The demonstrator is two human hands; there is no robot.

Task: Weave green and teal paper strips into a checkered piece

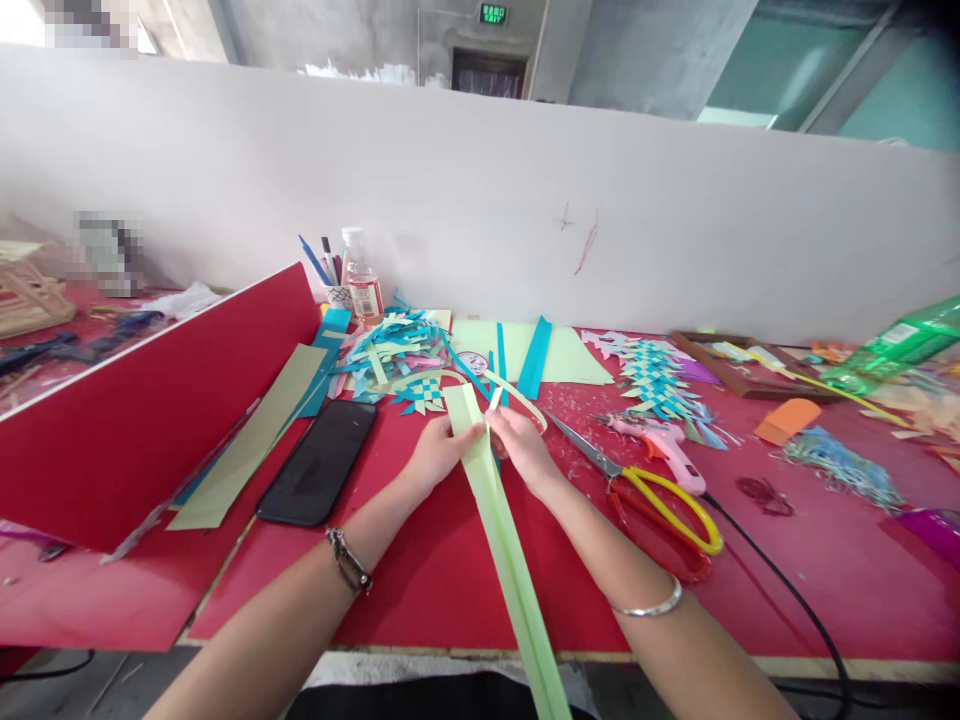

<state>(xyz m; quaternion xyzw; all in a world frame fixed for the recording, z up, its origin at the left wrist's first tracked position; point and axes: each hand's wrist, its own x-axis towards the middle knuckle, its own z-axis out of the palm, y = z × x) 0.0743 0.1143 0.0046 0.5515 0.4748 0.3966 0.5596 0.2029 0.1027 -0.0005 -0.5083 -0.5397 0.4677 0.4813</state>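
A long pale green paper strip [504, 545] with a crease along its length runs from between my hands down past the table's front edge. My left hand [437, 452] is closed on its upper end, thumb on top. My right hand [527, 452] pinches at the strip's right side, where a narrow pale green strip end [496, 397] sticks up from the fingers. A thin curved paper strip [529, 398] arcs just beyond the right hand. Behind the hands lies a small blue-and-green woven paper piece [424, 394].
Scissors [600, 452] and a pink glue gun [664, 447] with a black cable lie right. A phone [319, 463], paper strips [251, 435] and a red upright board [172, 400] stand left. Behind are a paper-strip pile [390, 350], a bottle [362, 280] and a larger woven piece [654, 380].
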